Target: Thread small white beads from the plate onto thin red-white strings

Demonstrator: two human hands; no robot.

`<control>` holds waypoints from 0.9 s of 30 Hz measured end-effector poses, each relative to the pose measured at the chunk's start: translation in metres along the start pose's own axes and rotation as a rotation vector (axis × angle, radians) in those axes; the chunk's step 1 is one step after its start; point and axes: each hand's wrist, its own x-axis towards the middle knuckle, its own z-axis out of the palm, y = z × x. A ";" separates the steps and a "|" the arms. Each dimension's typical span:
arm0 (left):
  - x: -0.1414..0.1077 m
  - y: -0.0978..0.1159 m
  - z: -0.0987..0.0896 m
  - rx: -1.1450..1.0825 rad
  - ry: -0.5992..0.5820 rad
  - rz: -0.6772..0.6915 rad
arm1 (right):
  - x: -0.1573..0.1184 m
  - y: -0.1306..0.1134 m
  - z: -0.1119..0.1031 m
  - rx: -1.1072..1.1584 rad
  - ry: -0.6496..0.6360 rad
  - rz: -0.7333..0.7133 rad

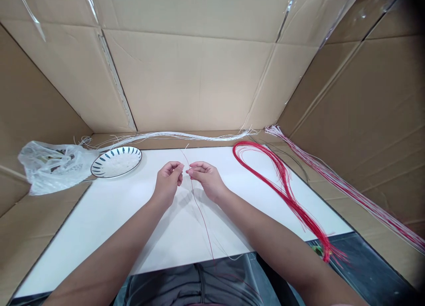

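Fine thread work in hand: right hand (209, 178)'s grip looks pinched on the red thread (207, 231) above the white counter (116, 217), left hand (165, 182)'s fingertips together just beside, contents unclear; next move likely needs light, precise fingertip control.

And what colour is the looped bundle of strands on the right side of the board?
The looped bundle is red; it shows best in the head view.

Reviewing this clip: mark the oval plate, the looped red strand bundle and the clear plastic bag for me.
Plate (117, 162): head view, the white inner surface.
Red strand bundle (283, 193): head view, partway along its length.
Plastic bag (55, 166): head view, its crumpled middle.
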 end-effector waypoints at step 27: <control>-0.002 0.003 -0.004 0.136 -0.087 0.110 | -0.004 0.006 0.002 -0.187 -0.156 0.056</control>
